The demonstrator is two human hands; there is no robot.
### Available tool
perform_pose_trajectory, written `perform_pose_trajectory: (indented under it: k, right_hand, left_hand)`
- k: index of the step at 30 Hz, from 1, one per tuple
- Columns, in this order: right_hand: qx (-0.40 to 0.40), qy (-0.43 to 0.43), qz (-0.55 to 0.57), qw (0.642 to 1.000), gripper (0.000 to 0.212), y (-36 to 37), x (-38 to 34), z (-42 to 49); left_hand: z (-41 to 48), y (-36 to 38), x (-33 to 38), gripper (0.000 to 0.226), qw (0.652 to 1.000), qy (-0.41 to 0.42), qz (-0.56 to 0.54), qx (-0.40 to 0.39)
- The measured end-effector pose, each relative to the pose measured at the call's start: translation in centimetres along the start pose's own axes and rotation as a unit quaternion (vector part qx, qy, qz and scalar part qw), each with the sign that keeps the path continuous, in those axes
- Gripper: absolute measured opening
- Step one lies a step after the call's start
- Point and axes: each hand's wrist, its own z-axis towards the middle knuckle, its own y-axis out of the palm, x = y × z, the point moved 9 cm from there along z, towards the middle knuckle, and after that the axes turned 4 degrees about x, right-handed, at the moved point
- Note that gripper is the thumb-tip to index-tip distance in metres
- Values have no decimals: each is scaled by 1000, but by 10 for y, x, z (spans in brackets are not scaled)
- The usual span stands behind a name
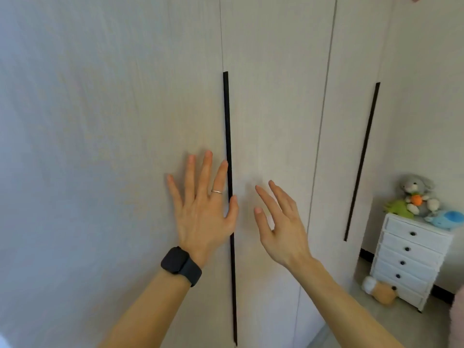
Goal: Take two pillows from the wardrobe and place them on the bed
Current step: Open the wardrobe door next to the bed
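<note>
A tall light-wood wardrobe (113, 121) fills the view, its doors closed. A long black handle strip (227, 116) runs down the seam between two doors. My left hand (204, 209), with a ring and a black watch on the wrist, lies flat against the left door, its thumb at the strip. My right hand (280, 222) hovers open just right of the strip, fingers spread and empty. No pillows and no bed are in view.
A second black handle strip (362, 159) marks further doors on the right. A white chest of drawers (409, 259) stands at the right with plush toys (419, 197) on top. Another soft toy (380, 292) lies on the floor beside it.
</note>
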Motion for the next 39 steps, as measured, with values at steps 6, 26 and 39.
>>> perform_pose_trajectory:
  k: [6, 26, 39]
  right_hand:
    - [33, -186, -11, 982, 56, 44, 20, 69]
    - [118, -284, 38, 951, 59, 106, 49, 98]
    - [37, -283, 18, 958, 59, 98, 49, 97]
  left_hand:
    - [7, 40, 5, 75, 988, -110, 112, 4]
    - [13, 51, 21, 80, 965, -132, 218, -56]
    - [-3, -1, 61, 85, 976, -165, 124, -71]
